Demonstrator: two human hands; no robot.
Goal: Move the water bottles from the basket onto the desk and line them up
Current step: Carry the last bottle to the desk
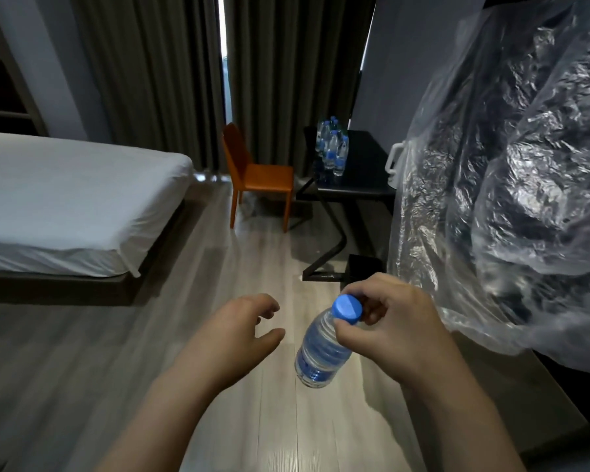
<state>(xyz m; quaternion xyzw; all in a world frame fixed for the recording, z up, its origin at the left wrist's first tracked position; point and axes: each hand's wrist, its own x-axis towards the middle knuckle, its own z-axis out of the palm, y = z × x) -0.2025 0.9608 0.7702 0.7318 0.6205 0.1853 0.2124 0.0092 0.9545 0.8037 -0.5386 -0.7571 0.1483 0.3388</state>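
Note:
A clear water bottle [321,349] with a blue cap and blue label hangs tilted above the floor. My right hand [394,330] pinches it at the neck, just under the cap. My left hand [241,330] hovers a little to the bottle's left, fingers loosely curved and holding nothing. Far ahead, several more water bottles [332,148] stand in a row on the black desk [365,183]. No basket can be made out.
A large crumpled clear plastic sheet [511,185] covers something dark along the right. An orange chair [256,177] stands left of the desk. A white bed [72,199] fills the left. Grey curtains hang at the back. Wooden floor [246,260] runs between them.

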